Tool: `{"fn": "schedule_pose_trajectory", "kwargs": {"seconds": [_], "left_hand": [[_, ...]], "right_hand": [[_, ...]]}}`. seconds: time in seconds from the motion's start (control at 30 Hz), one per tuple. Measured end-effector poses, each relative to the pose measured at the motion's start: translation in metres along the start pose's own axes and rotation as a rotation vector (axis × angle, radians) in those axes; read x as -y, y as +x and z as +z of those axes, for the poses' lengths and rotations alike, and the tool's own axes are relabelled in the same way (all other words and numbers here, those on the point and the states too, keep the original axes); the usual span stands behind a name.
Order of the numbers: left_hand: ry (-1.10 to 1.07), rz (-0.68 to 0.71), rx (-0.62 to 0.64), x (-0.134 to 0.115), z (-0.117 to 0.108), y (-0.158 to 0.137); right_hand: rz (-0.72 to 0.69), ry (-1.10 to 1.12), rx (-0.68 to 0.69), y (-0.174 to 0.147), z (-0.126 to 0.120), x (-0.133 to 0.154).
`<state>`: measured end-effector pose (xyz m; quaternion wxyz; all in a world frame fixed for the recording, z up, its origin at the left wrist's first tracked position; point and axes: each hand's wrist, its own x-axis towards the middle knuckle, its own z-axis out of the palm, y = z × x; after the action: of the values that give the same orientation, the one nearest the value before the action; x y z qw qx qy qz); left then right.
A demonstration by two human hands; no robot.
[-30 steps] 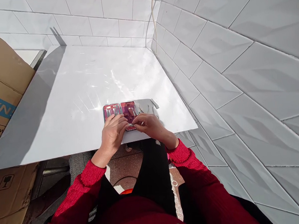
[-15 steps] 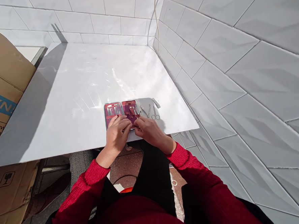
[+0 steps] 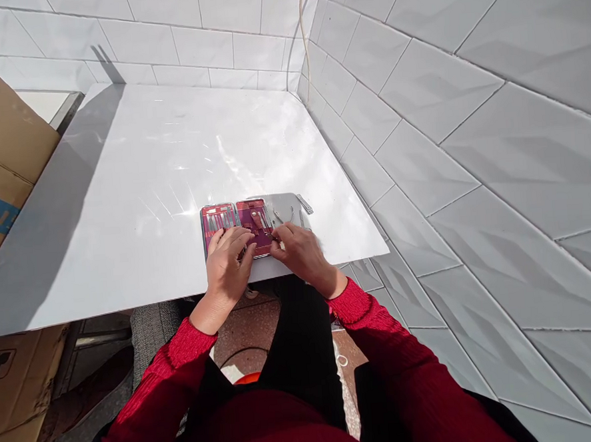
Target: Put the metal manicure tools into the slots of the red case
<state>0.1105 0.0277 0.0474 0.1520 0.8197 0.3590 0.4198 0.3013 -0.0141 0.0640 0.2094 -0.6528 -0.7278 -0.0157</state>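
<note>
An unfolded manicure case [image 3: 260, 250] with a dark red lining lies near the table's front edge. Several slim metal tools [image 3: 220, 219] sit in a row in its left half, and more are strapped in the right half. My left hand [image 3: 229, 262] rests over the lower left half, fingers curved and thumb apart from them. Above the right half's right edge, my right hand [image 3: 300, 251] pinches a small thin metal tool [image 3: 269, 235], mostly hidden by the fingers. Beyond that hand lie nippers [image 3: 284, 216], partly covered scissors [image 3: 302, 219] and nail clippers [image 3: 304, 204].
The white table [image 3: 155, 143] meets a tiled wall at the back and another [image 3: 422, 160] along the right. A cardboard box [image 3: 4, 132] stands at the left edge, with another box [image 3: 15, 385] below. A cable [image 3: 304, 40] hangs in the corner.
My right hand has moved a little right and away from my left, now covering most of the scissors. My left thumb no longer meets the right fingers. The view has shifted slightly.
</note>
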Motion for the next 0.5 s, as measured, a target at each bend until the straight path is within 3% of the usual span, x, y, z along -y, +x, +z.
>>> {"fn": "schedule_pose_trajectory", "kwargs": {"seconds": [0.13, 0.23, 0.33, 0.5], "left_hand": [[0.057, 0.049, 0.007, 0.006, -0.003, -0.001], [0.099, 0.078, 0.01, 0.008, -0.003, 0.0], [0.129, 0.102, 0.016, 0.008, -0.002, 0.003], [0.136, 0.109, 0.03, 0.012, -0.006, 0.004]], "right_hand": [[0.263, -0.032, 0.036, 0.019, -0.017, -0.04], [0.383, -0.138, 0.108, 0.03, -0.025, -0.066], [0.392, -0.173, 0.142, 0.033, -0.025, -0.073], [0.34, -0.138, 0.017, 0.038, -0.018, -0.059]]}}
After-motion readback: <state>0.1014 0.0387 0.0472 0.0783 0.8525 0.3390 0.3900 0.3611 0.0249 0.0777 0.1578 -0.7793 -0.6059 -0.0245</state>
